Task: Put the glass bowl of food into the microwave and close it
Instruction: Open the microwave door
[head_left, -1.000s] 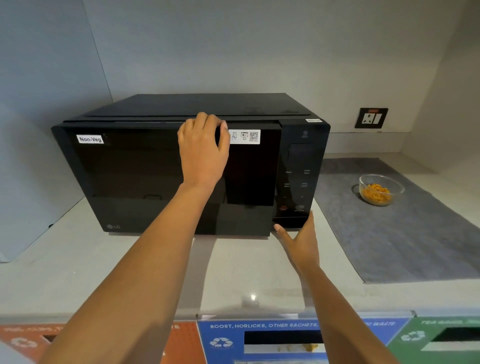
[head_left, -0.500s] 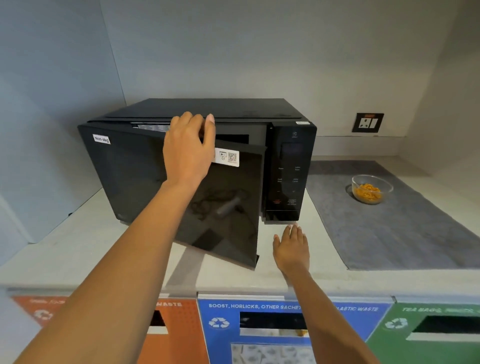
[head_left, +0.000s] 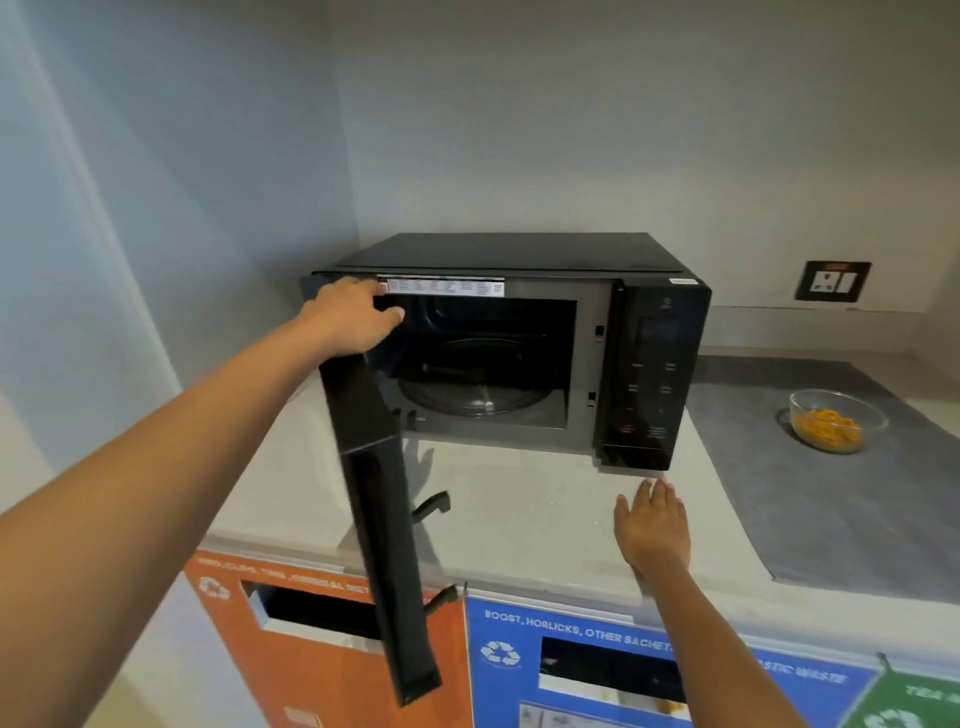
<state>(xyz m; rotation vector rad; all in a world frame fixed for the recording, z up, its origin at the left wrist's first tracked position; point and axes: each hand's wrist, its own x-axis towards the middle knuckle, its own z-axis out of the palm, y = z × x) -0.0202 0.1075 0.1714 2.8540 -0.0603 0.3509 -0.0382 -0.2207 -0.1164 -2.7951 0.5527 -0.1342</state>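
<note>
Bowl (head_left: 832, 422) on mat, beyond right hand (head_left: 653, 530)

green bin (head_left: 914, 701): cut by frame edge | control panel (head_left: 652, 379) labels: unreadable | orange bin (head_left: 322, 675) text: blurred

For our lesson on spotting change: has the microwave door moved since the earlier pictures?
Yes. The door has swung out to the left, away from the control panel, and now stands wide open, with the left hand at its top.

My left arm reaches out long and up to the left, left hand (head_left: 349, 317) curled over an edge, fingers bent, thumb pointing right. My right arm comes up from lower right; right hand (head_left: 652, 529) is held flat, palm down, fingers straight together, gripping nothing.
</note>
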